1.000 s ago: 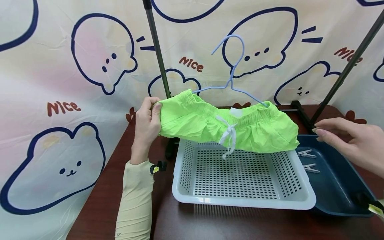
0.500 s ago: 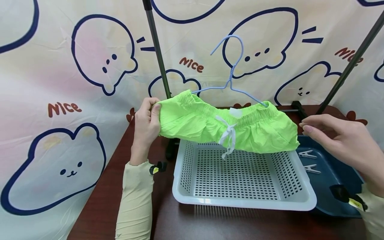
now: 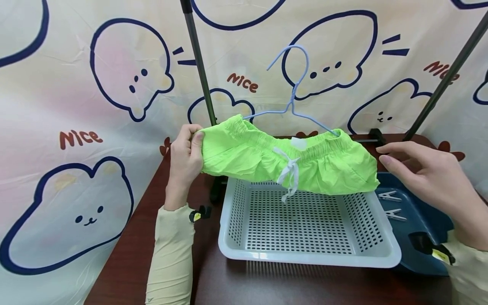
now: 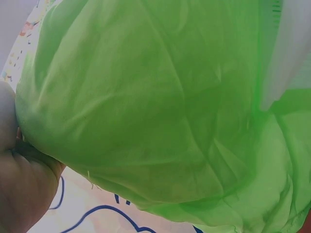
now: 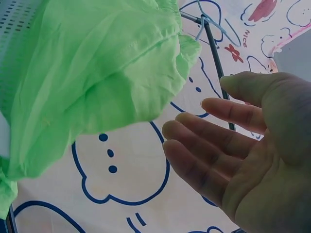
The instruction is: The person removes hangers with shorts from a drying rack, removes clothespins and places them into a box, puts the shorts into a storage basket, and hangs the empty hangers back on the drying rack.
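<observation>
Bright green shorts with a white drawstring bow hang spread out above a basket. A blue wire hanger rises out of their waistband, its hook free in the air. My left hand pinches the left end of the shorts between thumb and fingers; the left wrist view is mostly filled by the green cloth. Just beyond the right end of the shorts is my right hand, apart from the cloth. In the right wrist view its fingers are relaxed, with nothing between them and the thumb.
Below the shorts stands a pale perforated basket. A dark blue tray sits at its right, with white clothespins inside. Dark poles rise at left and right. A cartoon-printed curtain backs the brown table.
My right hand has moved left toward the right end of the shorts, its wrist now over the blue tray. My left hand, the shorts and the hanger are almost still.
</observation>
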The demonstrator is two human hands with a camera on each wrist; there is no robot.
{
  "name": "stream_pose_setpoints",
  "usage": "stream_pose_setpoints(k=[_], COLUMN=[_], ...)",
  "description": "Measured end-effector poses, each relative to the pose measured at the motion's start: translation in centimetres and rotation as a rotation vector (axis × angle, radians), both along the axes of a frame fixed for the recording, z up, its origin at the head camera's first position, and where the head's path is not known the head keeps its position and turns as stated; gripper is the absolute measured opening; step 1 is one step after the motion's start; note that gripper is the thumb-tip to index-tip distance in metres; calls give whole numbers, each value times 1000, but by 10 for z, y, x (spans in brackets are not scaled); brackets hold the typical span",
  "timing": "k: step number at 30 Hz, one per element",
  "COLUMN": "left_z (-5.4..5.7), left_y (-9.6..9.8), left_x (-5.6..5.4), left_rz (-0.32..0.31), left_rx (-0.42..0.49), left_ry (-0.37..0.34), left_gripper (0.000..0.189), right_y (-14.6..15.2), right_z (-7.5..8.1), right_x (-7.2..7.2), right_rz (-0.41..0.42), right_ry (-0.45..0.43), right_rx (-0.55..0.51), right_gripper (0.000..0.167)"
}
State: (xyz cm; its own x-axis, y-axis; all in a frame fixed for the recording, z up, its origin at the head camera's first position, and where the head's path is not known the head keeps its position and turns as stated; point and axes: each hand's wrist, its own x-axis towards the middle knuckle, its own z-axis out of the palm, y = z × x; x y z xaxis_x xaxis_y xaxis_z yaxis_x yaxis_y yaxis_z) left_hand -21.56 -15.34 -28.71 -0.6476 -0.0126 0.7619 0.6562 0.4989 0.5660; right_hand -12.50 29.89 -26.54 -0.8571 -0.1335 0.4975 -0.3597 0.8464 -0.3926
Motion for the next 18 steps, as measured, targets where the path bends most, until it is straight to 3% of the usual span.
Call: stream_pose_setpoints(k=[10, 18], left_z=[1, 0], left_y=[-3, -1], left_x=[0, 0], left_rz=[8, -12], left_rx=[-6, -4], left_ry=[12, -2], left_gripper=[18, 19], right_y=[-14, -18], right_z=[1, -5], right_x=[-7, -10], right_rz=[49, 46], right_ry=[11, -13], right_rx=[-20, 43], right_gripper=[30, 37])
